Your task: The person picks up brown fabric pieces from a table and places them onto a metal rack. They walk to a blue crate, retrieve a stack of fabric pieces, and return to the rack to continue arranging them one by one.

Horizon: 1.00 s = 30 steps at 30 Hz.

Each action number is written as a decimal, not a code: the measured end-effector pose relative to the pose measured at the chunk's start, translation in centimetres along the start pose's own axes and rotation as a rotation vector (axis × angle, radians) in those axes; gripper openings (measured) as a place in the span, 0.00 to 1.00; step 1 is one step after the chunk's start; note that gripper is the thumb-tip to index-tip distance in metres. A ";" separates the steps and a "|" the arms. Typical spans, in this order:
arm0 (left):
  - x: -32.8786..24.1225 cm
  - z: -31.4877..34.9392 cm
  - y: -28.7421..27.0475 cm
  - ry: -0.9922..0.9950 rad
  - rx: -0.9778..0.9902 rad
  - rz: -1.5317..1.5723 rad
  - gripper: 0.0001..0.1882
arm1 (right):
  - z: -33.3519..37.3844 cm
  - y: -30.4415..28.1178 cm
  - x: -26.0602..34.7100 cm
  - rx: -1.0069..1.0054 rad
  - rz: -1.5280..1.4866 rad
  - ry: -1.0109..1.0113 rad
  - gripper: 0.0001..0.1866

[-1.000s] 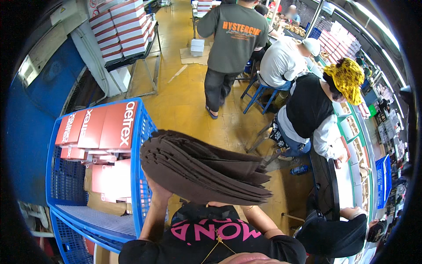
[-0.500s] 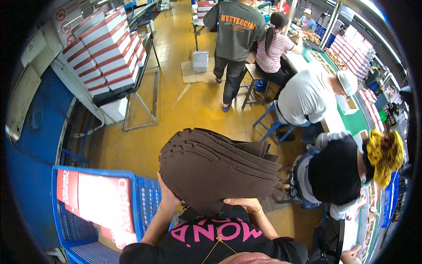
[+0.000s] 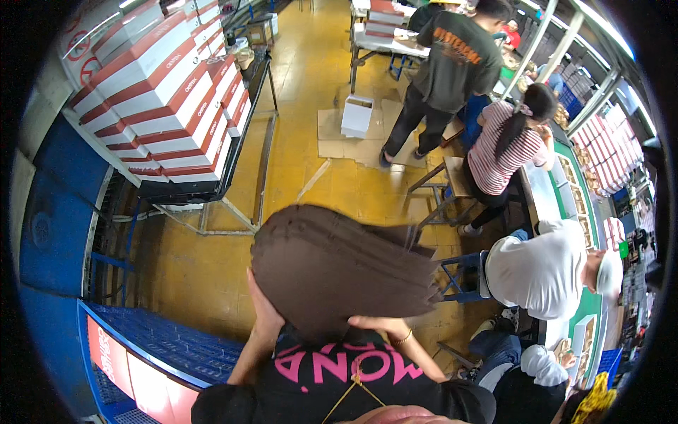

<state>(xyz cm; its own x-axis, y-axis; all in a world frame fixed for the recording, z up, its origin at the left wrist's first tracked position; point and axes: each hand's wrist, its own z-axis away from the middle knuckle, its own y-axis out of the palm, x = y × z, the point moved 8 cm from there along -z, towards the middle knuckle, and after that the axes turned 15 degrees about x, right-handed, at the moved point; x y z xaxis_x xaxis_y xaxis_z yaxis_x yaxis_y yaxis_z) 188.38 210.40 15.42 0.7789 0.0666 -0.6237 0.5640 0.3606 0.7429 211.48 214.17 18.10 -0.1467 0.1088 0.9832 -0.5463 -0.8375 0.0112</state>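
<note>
brown sheet stack [image 3: 339,272] held from below, close to a black shirt [image 3: 304,399]

the stack sits around the middle of the frame, just below centre, broad face up, its layers rounded at the left and splayed into loose tips at the right. the left hand [image 3: 265,309] grips the lower-left edge, with a finger or thumb lying up along the side; its other fingers pass out of sight beneath, so their exact curl cannot be told. the right hand [image 3: 379,324] grips the lower edge, thumb laid over the top face and the remaining fingers hidden underneath. holding from 2 places probably keeps the sheets from sliding over each other, and the near edge lies close to the shirt, perhaps so the torso can steady the load; whether they touch is hard to tell.

at the lower left, a blue crate [image 3: 162,336] holds red boxes [image 3: 113,360], its walls likely keeping them together. at the upper left, white-and-red boxes [image 3: 169,99] are piled on a black table [image 3: 187,191], an arrangement that seems meant to save room. near the top centre, a white box [image 3: 357,120] stands on flat cardboard [image 3: 328,140], perhaps to keep its base clean.
</note>
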 end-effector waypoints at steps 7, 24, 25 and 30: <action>-5.3 -22.9 6.4 -0.030 0.181 -0.087 0.35 | -15.1 -14.6 3.1 -0.068 -0.046 -0.064 0.39; -19.0 -70.8 14.8 0.188 -0.010 -0.003 0.37 | -62.6 -47.9 11.9 0.256 -0.067 -0.200 0.26; -19.7 -73.6 15.0 0.210 -0.006 -0.039 0.37 | -65.4 -49.5 12.2 0.257 -0.048 -0.240 0.26; -20.5 -90.8 10.8 0.148 0.016 0.138 0.36 | -79.3 -56.0 12.5 0.246 0.010 -0.124 0.26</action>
<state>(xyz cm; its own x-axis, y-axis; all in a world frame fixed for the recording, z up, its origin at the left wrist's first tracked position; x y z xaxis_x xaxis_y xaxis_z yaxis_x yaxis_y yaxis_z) 153.52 297.39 14.13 0.8007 0.2511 -0.5438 0.4600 0.3238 0.8268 174.82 304.89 15.35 -0.0412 0.0460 0.9981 -0.3263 -0.9448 0.0301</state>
